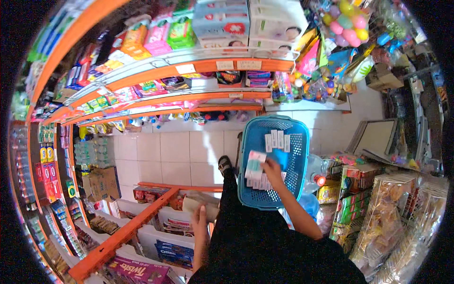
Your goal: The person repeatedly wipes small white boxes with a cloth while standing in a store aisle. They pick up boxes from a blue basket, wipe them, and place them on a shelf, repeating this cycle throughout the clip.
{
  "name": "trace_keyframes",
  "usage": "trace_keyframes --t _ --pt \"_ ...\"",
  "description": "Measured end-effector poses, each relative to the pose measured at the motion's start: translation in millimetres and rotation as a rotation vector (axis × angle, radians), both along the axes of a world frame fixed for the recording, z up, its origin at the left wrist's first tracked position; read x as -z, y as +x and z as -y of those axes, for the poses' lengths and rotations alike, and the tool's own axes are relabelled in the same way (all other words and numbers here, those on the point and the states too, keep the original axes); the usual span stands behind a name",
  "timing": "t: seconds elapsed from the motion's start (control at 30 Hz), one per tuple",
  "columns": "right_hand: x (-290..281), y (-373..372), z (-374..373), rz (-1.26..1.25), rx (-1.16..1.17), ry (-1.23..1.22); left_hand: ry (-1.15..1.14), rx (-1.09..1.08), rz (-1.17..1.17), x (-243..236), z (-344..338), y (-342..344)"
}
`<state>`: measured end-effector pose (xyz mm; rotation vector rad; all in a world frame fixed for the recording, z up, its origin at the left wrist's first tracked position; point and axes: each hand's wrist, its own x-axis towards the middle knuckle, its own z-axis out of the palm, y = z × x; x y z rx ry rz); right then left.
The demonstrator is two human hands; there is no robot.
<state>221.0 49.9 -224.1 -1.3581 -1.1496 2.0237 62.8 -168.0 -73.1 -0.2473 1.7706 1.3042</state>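
A blue plastic basket (242,189) with perforated sides stands on the floor in front of me, slightly right of centre. Inside it, several slim white boxes (280,138) stand in a row at the far end, and more slim white boxes (257,183) line the near part. My right hand (273,171) is in the basket, its fingers closed on the edge of a white box with pink and teal print (256,163). At the shelf on the left, my left hand (200,220) is closed on a beige, cardboard-like piece (193,204); blur hides its exact kind.
An orange-edged shelf (137,222) with biscuit packs runs along my left. Ahead, stocked shelves (189,68) rise from the tiled floor (175,146). To the right are a large clear bottle (316,180) and racks of bagged snacks (385,208). Toys and balls (326,85) hang at far right.
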Motion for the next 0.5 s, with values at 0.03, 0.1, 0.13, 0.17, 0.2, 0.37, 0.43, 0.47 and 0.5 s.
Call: trace_keyframes --t 0.03,0.1,0.13,0.17,0.2,0.37,0.43,0.47,0.5 --pt "-24 1 11 -0.037 -0.138 -0.009 0.084 -0.009 -0.003 -8 -11 4" --pt "-93 -8 21 -0.113 -0.387 0.023 0.18 0.31 -0.226 4 -14 3" --pt "-134 -14 28 -0.155 -0.518 0.067 0.306 0.386 -0.269 -18 -34 6" --pt "-161 -14 36 -0.109 -0.652 0.213 0.263 0.546 -0.176 -20 -38 9" --pt "-189 -12 38 -0.013 -0.638 0.473 0.311 0.477 -0.058 -35 -44 11" --pt "-271 -4 17 0.18 -0.308 1.016 0.537 0.596 0.026 -95 -66 15" --pt "-273 1 12 0.116 -0.433 0.837 0.587 0.723 0.007 -114 -68 22" --pt "-276 7 10 0.007 -0.467 0.651 0.634 0.711 0.038 -116 -67 26" --pt "-284 12 7 -0.101 -0.499 0.466 0.682 0.699 0.07 -119 -67 30"
